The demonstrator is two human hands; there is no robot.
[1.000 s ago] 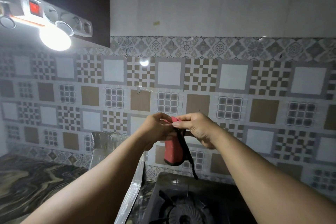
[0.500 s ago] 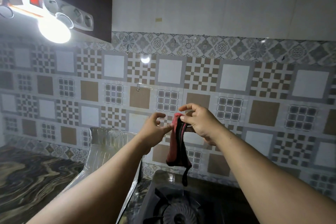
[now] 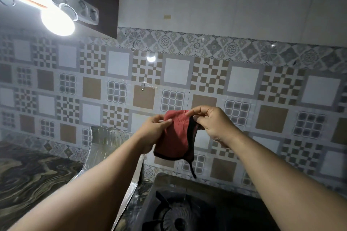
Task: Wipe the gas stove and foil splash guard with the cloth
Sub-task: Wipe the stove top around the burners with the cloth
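Observation:
A red cloth [image 3: 175, 138] with a black edge and a dangling black strap hangs in the air in front of the tiled wall. My left hand [image 3: 153, 130] pinches its left side and my right hand [image 3: 214, 124] pinches its top right edge. Below them sits the dark gas stove [image 3: 176, 210] with a round burner and black pan support. The shiny foil splash guard [image 3: 107, 143] stands upright at the stove's left side, partly hidden by my left forearm.
A patterned tile wall [image 3: 244, 88] runs behind the stove. A dark marbled countertop [image 3: 32, 178] lies to the left of the foil. A bright lamp [image 3: 57, 22] under a power strip and a dark cabinet hang at the upper left.
The cloth was bunched and narrow between my hands; now it is spread wider, with my left hand gripping its side. Both hands have risen slightly.

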